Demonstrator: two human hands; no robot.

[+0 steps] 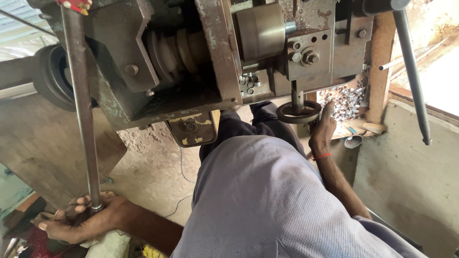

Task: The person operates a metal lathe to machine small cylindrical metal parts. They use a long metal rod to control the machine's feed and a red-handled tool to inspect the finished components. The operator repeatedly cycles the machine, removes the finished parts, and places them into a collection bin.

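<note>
Head view, long steel rod (82,110) end within left fingers (76,203), right hand (322,129) on handwheel (299,113)

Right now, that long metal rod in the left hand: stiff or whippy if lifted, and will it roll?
Likely stiff: the long metal rod runs straight through the machine with no visible sag. Probably heavy for its thickness, being what looks like solid rusty steel. Round section, so apt to roll if laid flat. The left hand cups only its lower end, so a lift could feel tip-heavy.
</note>
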